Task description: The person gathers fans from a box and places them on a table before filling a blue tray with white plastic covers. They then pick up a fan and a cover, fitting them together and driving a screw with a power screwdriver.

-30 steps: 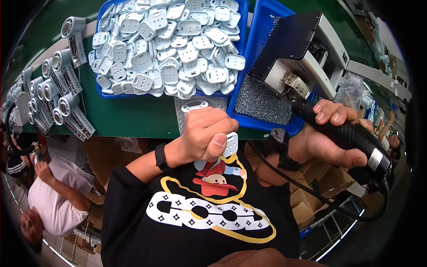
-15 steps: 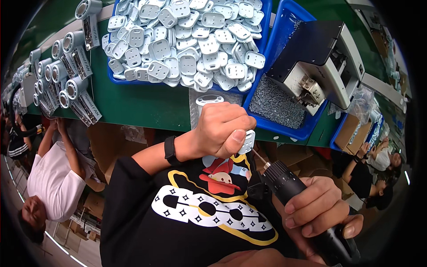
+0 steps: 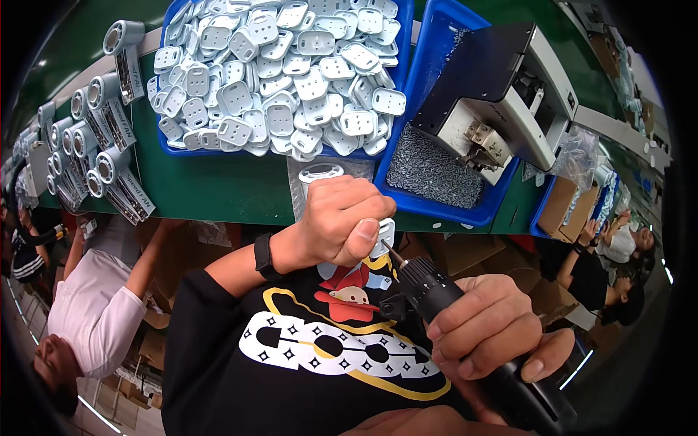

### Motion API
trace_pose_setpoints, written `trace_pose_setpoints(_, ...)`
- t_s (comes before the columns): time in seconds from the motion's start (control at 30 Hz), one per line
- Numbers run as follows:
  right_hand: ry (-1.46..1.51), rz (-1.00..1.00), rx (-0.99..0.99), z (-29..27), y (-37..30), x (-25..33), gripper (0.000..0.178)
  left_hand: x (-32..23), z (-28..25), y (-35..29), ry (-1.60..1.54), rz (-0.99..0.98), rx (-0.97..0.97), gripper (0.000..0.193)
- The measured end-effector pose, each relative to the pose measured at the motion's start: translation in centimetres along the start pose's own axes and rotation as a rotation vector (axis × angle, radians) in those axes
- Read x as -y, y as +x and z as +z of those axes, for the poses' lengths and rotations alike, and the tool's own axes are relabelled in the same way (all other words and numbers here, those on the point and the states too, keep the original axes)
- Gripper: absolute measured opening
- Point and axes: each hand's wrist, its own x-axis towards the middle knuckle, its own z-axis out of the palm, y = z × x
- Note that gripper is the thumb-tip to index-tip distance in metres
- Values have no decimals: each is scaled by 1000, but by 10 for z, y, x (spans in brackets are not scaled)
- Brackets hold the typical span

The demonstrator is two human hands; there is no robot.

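My left hand (image 3: 347, 221) is closed in a fist around a pale-blue plastic piece. Only its plate-like end (image 3: 384, 237) shows, beyond my thumb; the rest is hidden in my fingers. A black electric screwdriver (image 3: 430, 289) is gripped in my right hand (image 3: 498, 330), tilted up and to the left. Its thin bit meets the face of the plate end; whether a screw sits at the tip is too small to tell. Just beyond my left fist, a white round-topped fan part (image 3: 320, 173) is partly visible over a clear plastic bag (image 3: 297, 190) at the table edge.
A blue tray (image 3: 163, 147) heaped with pale-blue plates stands on the green table (image 3: 247, 190). To its right, a blue bin (image 3: 476, 216) holds loose screws (image 3: 429, 174) and a black-and-white screw feeder (image 3: 483, 83). Handheld fans (image 3: 109, 167) lie at left. Co-workers sit on both sides.
The screwdriver bit has moved from beside the plate end onto its face. The whole view has shifted, with the table things now farther left. The left co-worker's arms have moved.
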Motion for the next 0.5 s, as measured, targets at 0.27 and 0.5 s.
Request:
trace_pose_setpoints(0.27, -473, -368, -458, -67, 11, -43, 72, -4, 2, -10, 25, -10, -38, 33)
trace_pose_setpoints(0.5, -193, -179, -419, -39, -7, -12, 73, 0, 0, 2, 7, 14, -5, 33)
